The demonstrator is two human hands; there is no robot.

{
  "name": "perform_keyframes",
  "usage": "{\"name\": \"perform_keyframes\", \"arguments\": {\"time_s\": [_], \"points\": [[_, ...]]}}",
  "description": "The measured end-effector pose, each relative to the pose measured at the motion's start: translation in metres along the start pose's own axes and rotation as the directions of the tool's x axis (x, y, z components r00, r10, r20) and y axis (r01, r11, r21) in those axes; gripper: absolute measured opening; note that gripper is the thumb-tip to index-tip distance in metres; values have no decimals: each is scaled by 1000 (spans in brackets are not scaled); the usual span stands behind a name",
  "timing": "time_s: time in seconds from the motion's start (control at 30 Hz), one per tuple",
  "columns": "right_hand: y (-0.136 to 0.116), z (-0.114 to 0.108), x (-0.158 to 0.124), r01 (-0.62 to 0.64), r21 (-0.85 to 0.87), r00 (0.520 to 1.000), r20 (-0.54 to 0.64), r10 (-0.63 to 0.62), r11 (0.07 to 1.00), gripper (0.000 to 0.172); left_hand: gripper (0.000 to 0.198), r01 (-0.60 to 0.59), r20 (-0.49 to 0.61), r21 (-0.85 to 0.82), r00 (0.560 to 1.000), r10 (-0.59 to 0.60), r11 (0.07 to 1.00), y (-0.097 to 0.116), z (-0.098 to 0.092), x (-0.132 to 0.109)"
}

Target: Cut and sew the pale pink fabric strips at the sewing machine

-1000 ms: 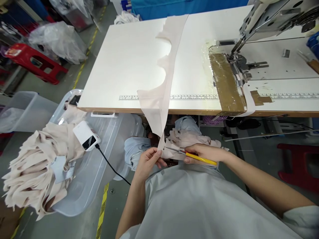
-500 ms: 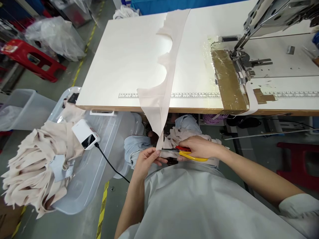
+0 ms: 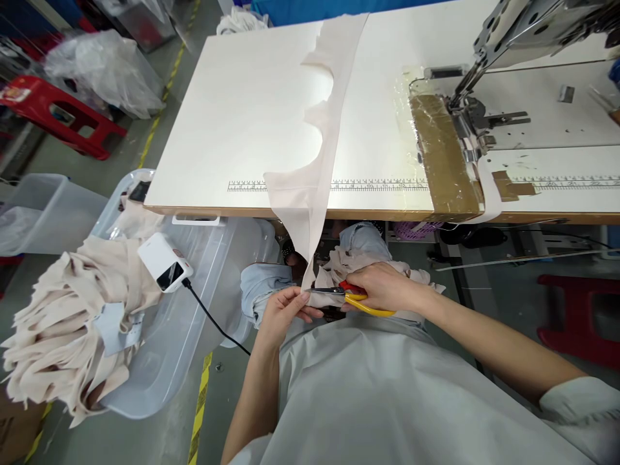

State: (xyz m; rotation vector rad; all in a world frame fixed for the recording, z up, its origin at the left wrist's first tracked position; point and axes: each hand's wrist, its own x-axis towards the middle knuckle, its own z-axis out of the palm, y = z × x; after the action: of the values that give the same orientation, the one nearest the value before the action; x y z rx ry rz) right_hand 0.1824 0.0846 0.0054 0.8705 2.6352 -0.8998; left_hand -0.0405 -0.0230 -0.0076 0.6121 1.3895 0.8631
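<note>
My left hand (image 3: 285, 312) pinches the low end of a long beige fabric strip (image 3: 320, 155) that hangs off the front edge of the white sewing table (image 3: 232, 116). Around yellow-and-red thread snips (image 3: 356, 298) my right hand (image 3: 382, 286) is closed, and the blades point left at the strip's end by my left fingers. More beige fabric pieces (image 3: 368, 261) lie bunched in my lap under the right hand.
An industrial sewing machine (image 3: 504, 58) stands at the table's right. A clear plastic bin (image 3: 188, 310) at my left holds a pile of beige cut pieces (image 3: 68, 336) and a white device (image 3: 165, 261) on a black cable. Red stools (image 3: 58, 113) stand on the floor.
My right hand has moved the snips left and up, from below the strip's end to right against it. The left hand keeps its pinch on the strip.
</note>
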Motion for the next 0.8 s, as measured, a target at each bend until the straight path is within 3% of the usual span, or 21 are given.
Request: {"name": "perform_keyframes", "arguments": {"time_s": [0.4, 0.67, 0.8], "points": [[-4, 1, 5, 27, 74, 999, 16, -28, 997, 48, 42, 41, 69, 22, 997, -42, 999, 15, 0, -2], [-5, 7, 7, -30, 17, 999, -43, 31, 999, 38, 44, 39, 63, 3, 997, -39, 999, 12, 6, 1], [2, 15, 6, -36, 77, 998, -45, 40, 996, 43, 43, 15, 74, 73, 997, -20, 997, 11, 3, 2]]}}
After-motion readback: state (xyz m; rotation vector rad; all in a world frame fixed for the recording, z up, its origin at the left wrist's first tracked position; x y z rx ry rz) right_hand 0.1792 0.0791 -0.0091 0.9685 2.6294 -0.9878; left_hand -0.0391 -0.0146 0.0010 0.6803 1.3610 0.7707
